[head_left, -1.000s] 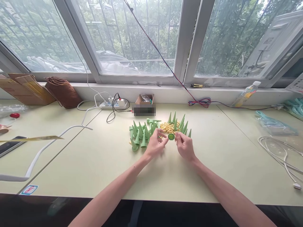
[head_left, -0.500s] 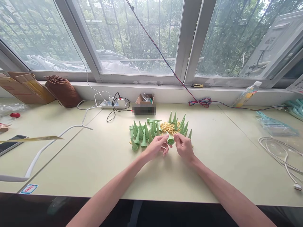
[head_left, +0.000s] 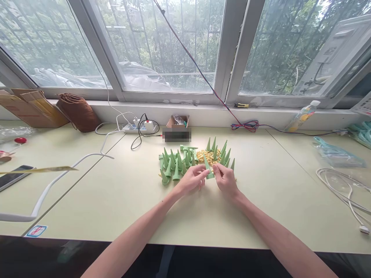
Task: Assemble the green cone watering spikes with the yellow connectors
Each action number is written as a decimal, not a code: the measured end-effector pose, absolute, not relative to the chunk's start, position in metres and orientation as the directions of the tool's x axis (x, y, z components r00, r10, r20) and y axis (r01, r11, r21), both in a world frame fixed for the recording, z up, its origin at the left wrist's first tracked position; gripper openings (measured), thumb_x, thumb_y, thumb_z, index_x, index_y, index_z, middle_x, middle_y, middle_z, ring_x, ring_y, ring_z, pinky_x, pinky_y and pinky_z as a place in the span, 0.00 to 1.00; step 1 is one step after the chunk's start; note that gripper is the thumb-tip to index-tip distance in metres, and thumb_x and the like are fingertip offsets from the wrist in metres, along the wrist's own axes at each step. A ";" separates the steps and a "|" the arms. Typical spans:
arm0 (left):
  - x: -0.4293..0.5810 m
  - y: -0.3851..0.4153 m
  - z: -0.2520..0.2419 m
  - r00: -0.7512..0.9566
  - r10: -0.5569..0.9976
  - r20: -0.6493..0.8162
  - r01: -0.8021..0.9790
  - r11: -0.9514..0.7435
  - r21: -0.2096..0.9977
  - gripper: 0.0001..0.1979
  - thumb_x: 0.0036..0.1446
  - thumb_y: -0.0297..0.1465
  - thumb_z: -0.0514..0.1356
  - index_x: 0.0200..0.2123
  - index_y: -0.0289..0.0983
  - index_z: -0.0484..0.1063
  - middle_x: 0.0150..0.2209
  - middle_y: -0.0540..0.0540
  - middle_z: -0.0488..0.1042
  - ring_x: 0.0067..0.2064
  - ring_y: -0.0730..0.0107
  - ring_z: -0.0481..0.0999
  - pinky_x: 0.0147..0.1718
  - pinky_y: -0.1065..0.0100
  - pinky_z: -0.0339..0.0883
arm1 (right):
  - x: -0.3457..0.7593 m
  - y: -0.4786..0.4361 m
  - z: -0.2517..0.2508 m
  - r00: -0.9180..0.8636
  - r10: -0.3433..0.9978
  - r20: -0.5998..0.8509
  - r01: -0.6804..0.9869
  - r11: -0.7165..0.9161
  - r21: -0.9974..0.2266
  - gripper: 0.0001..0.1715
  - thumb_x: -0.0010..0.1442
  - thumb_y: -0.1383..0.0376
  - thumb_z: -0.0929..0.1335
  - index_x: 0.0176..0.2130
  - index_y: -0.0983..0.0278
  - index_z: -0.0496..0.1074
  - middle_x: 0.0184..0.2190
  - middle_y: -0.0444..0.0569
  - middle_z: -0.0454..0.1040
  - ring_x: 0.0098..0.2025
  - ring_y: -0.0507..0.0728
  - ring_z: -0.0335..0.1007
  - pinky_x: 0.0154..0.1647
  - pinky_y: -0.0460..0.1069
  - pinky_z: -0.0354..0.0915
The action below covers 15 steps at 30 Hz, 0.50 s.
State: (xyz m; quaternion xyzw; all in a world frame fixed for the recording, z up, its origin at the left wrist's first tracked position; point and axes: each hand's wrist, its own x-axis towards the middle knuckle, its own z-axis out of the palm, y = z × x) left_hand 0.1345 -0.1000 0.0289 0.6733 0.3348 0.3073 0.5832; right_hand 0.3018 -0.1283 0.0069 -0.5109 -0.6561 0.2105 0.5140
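Note:
My left hand (head_left: 193, 178) is closed on a green plastic cone-shaped spike (head_left: 207, 166) with a wide ribbed collar; its tip points up and away from me. Close by on the right, my right hand (head_left: 226, 180) has thumb and forefinger pinched together, and whatever is between them is too small to make out. Behind the hands lies a heap of small yellow pieces (head_left: 205, 156). More green spikes (head_left: 176, 172) stand or lie in a cluster to the left. Several others (head_left: 223, 151) stand upright around the heap's back and right side.
At the back are a small open cardboard box (head_left: 171, 122) and a white power strip (head_left: 130, 128) with cables. A brown drawstring bag (head_left: 78, 112) and a phone (head_left: 16, 177) are on the left. To the right are a bottle (head_left: 303, 116) and a coiled white cable (head_left: 344, 193).
The spike in my left hand has turned: its open collar faced me, and now its side shows with the tip upward. Both hands stay in nearly the same place.

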 end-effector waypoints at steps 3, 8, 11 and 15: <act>0.133 -0.099 0.029 0.565 0.819 0.099 0.167 -0.231 0.959 0.19 0.61 0.46 0.56 0.30 0.35 0.68 0.25 0.51 0.68 0.22 0.76 0.69 0.19 0.74 0.64 | 0.302 -0.128 0.008 0.043 0.887 0.460 0.457 0.392 -0.798 0.25 0.69 0.55 0.59 0.23 0.61 0.53 0.18 0.39 0.52 0.20 0.50 0.46 0.21 0.47 0.46; 0.133 -0.100 0.024 0.513 0.776 0.368 0.300 -0.563 0.770 0.14 0.63 0.39 0.57 0.32 0.36 0.74 0.32 0.47 0.70 0.28 0.75 0.69 0.26 0.73 0.66 | 0.302 -0.128 0.007 0.040 0.884 0.465 0.486 0.390 -0.783 0.25 0.69 0.55 0.60 0.23 0.61 0.53 0.18 0.39 0.53 0.20 0.50 0.47 0.21 0.48 0.46; 0.132 -0.102 0.020 0.515 0.730 0.449 0.391 -0.666 0.635 0.12 0.66 0.36 0.54 0.38 0.38 0.76 0.36 0.46 0.71 0.28 0.76 0.67 0.28 0.72 0.64 | 0.303 -0.127 0.006 0.042 0.886 0.463 0.494 0.384 -0.780 0.26 0.69 0.55 0.60 0.22 0.61 0.52 0.17 0.39 0.53 0.20 0.50 0.47 0.21 0.47 0.46; 0.131 -0.103 0.016 0.532 0.685 0.499 0.461 -0.728 0.508 0.14 0.67 0.35 0.52 0.51 0.44 0.73 0.43 0.45 0.72 0.25 0.79 0.65 0.27 0.72 0.61 | 0.303 -0.127 0.006 0.055 0.888 0.457 0.500 0.371 -0.783 0.25 0.69 0.55 0.59 0.22 0.61 0.53 0.17 0.39 0.53 0.19 0.50 0.48 0.21 0.47 0.47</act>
